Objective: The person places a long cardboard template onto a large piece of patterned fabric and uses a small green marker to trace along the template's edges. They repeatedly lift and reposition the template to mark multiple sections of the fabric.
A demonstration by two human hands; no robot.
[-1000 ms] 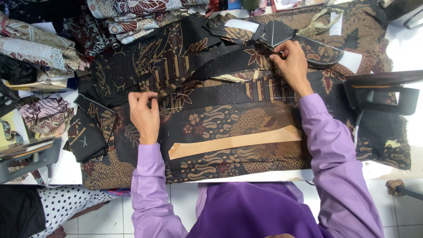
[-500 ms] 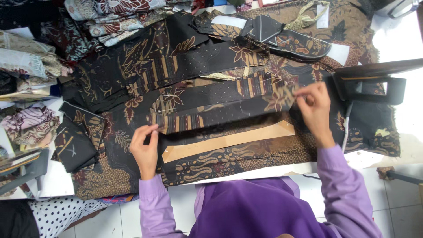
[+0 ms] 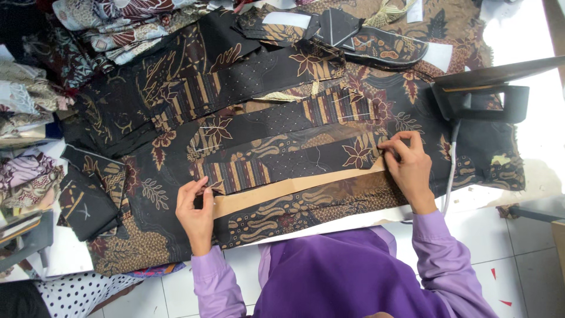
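Head view shows my left hand (image 3: 196, 207) and right hand (image 3: 407, 162) each pinching an end of the dark batik strip (image 3: 282, 162), stretched flat over the tan paper pattern (image 3: 276, 189) (its lower edge showing) so both line up.

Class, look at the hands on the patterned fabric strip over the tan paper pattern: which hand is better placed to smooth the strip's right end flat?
The right hand. Its fingertips already pinch the fabric strip at its right end, over the tan paper pattern. The left hand holds the strip's opposite end.
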